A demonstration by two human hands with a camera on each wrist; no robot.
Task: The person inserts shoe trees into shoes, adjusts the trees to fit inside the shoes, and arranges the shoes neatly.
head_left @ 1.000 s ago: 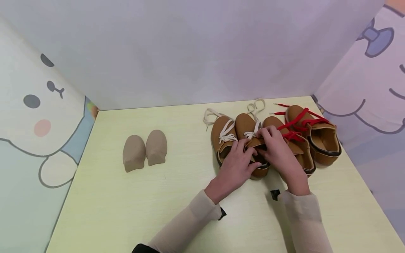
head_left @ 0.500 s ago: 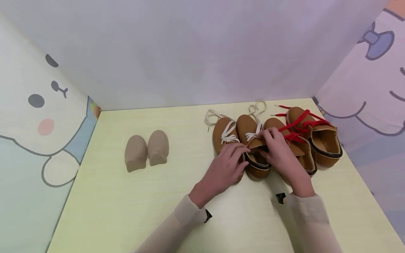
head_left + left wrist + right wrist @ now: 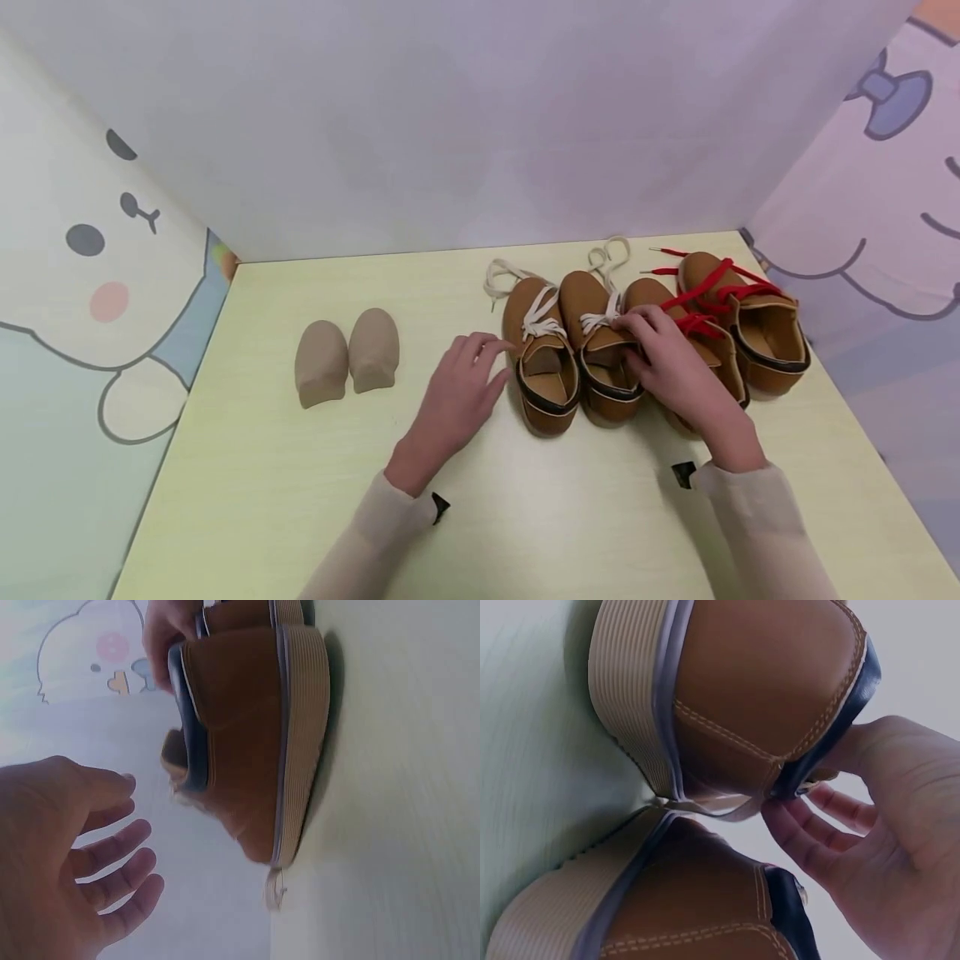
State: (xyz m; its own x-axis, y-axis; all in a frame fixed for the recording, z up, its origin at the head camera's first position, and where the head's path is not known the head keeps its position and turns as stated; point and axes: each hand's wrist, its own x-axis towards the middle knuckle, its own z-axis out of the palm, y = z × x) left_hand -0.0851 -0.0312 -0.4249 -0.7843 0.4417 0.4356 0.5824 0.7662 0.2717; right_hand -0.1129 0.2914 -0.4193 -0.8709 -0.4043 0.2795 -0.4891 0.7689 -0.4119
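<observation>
Beside the leftmost brown shoe with white laces (image 3: 549,419), my left hand (image 3: 459,390) hovers with fingers loosely bent and nothing in them. In the left wrist view that shoe (image 3: 240,750) stands apart from the left hand (image 3: 71,847). My right hand (image 3: 678,371) grips the second white-laced brown shoe (image 3: 581,296) at its opening. Seen from the right wrist, the thumb goes inside the dark padded collar while the right hand's (image 3: 900,825) fingers stay outside. White laces (image 3: 596,321) lie tied across this shoe's front. Part of the opening is hidden behind the hand.
Close on the right stand two brown shoes with red laces, the nearer one (image 3: 648,292) partly under my right arm and the farther one (image 3: 772,375) at the table's right side. Two taupe toe-shaped blocks (image 3: 321,364) lie on the left of the pale table (image 3: 262,500).
My left hand has let go of the second shoe's opening and moved left, past the leftmost shoe, uncovering it. The right hand stays at the second shoe, its wrist shifted slightly right.
</observation>
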